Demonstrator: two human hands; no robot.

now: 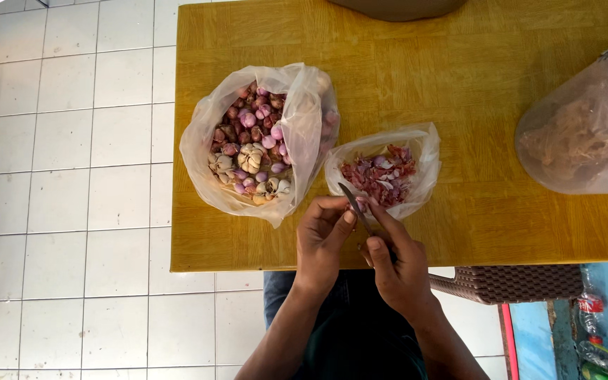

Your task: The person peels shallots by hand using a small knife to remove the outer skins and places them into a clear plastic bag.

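My left hand [321, 236] pinches a small pink shallot [357, 205] at the table's near edge. My right hand [395, 260] grips a small knife [353, 204], whose blade lies against the shallot. Just beyond my fingers, a small clear plastic bag [420, 151] holds reddish shallot peels [380, 176]. To its left a larger clear plastic bag [205, 144] holds several whole shallots [258, 116] and garlic bulbs [250, 158].
The yellow wooden table [459, 77] stands on a white tiled floor [65, 176]. A big clear bag with brownish contents [578, 141] sits at the right edge. A brown woven chair [508, 281] and plastic bottles [599, 338] are at lower right.
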